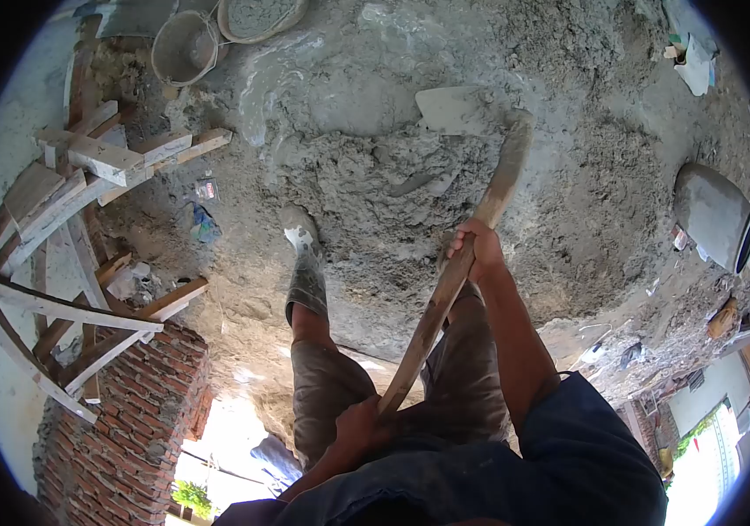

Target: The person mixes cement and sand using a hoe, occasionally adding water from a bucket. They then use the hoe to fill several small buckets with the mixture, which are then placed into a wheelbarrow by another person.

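Note:
A hoe with a long wooden handle (432, 320) runs slantwise from my waist out over a heap of wet grey mortar (375, 180). Its broad, mortar-coated blade (454, 110) rests at the far side of the heap. My right hand (478, 248) is closed around the middle of the handle. Near the handle's lower end, my left hand (360, 428) grips it close to my body, its fingers partly hidden. My left boot (307, 263), smeared with mortar, stands at the heap's near left edge; the handle and my arm partly cover my right leg.
Two buckets stand at the upper left, one empty-looking bucket (185, 49) and one filled with mortar (257, 13). Nailed timber pieces (107, 162) crowd the left, above a brick stack (125, 412). A grey container (715, 216) lies at the right among scattered debris.

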`<state>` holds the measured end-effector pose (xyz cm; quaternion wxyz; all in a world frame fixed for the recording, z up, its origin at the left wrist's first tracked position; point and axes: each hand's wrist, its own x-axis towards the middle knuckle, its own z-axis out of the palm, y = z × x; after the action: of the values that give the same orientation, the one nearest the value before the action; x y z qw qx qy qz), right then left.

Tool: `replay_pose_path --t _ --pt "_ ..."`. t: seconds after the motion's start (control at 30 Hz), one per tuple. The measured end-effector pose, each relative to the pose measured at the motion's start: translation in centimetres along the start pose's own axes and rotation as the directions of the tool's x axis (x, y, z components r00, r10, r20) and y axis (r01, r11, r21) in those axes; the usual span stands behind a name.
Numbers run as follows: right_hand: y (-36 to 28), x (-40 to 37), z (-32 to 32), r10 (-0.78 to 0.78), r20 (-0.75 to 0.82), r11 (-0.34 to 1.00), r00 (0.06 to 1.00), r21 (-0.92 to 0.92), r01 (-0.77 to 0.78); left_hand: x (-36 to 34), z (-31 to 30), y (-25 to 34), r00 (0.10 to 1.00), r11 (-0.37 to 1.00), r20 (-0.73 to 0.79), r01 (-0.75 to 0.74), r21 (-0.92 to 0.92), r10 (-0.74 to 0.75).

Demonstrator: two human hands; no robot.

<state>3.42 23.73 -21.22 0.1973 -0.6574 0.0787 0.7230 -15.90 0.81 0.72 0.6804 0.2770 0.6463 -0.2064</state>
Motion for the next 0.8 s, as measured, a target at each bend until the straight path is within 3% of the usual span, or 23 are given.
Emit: replay_pose_path --t 0.07,0.1,0.13,0.2,0.23,0.27,0.3,0.37,0.43,0.47,0.5,0.57,0.63,0.67,0.77,0.8 --pt "-4.4 3.1 -1.8 -0.124 0.015 0.962 0.992 0.247 0.117 6.3 -3.2 2.7 0.990 0.977 -0.086 -0.096 0.189 0.114" --pt "-6.4 6.4 -3.0 -0.195 0.041 0.929 0.980 0.329 0.171 9.8 -4.3 3.4 0.924 0.948 -0.278 -0.192 0.253 0.261" --pt "-7.5 9.7 -4.0 -0.262 0.062 0.888 0.963 0.407 0.215 12.7 -6.8 5.4 0.906 0.926 -0.308 -0.184 0.328 0.289" --pt "-7.7 13.6 -3.6 -0.253 -0.021 0.856 0.967 0.461 0.234 14.3 -9.0 6.8 0.884 0.897 -0.340 -0.167 0.410 0.320" --pt "-6.3 13.9 -3.0 -0.187 -0.004 0.869 0.982 0.466 0.167 13.7 -9.6 6.2 0.889 0.878 -0.334 -0.138 0.459 0.314" --pt "-3.8 13.2 -2.1 -0.114 0.011 0.876 0.993 0.474 0.095 12.7 -9.9 5.2 0.897 0.854 -0.321 -0.107 0.510 0.304" --pt "-0.6 12.0 -1.0 0.001 -0.023 0.856 1.000 0.517 0.011 10.7 -9.5 3.1 0.923 0.860 -0.312 -0.039 0.509 0.226" --pt "7.5 10.2 1.0 0.176 0.050 0.859 0.983 0.479 -0.179 6.4 -9.4 -2.3 0.951 0.850 -0.299 0.094 0.519 0.078" --pt "13.6 7.6 3.9 0.230 0.023 0.873 0.973 0.437 -0.216 3.0 -9.7 -7.7 0.952 0.843 -0.295 0.226 0.487 -0.085" --pt "15.9 6.2 4.8 0.233 0.072 0.844 0.970 0.480 -0.239 1.4 -9.8 -9.1 0.932 0.821 -0.354 0.263 0.507 -0.081" --pt "16.5 4.5 5.4 0.237 0.104 0.837 0.966 0.482 -0.257 -0.1 -9.6 -11.6 0.930 0.826 -0.368 0.214 0.521 -0.008" --pt "16.5 1.5 4.9 0.231 0.122 0.830 0.965 0.493 -0.261 -2.1 -9.7 -11.7 0.935 0.810 -0.354 0.213 0.547 -0.007" --pt "15.8 -0.1 3.3 0.178 0.080 0.817 0.981 0.544 -0.193 -1.1 -10.3 -11.1 0.935 0.798 -0.343 0.135 0.587 0.094" --pt "15.1 0.0 1.6 0.074 0.114 0.818 0.991 0.562 -0.126 -0.5 -10.5 -10.9 0.923 0.789 -0.345 0.084 0.608 0.168" --pt "9.9 2.2 -5.0 -0.021 -0.033 0.716 0.999 0.697 0.038 6.9 -11.5 -6.4 0.834 0.696 -0.289 -0.149 0.703 0.470" --pt "8.3 4.3 -8.1 -0.071 -0.130 0.691 0.989 0.709 0.143 9.5 -11.7 -2.3 0.814 0.661 -0.232 -0.227 0.715 0.532"
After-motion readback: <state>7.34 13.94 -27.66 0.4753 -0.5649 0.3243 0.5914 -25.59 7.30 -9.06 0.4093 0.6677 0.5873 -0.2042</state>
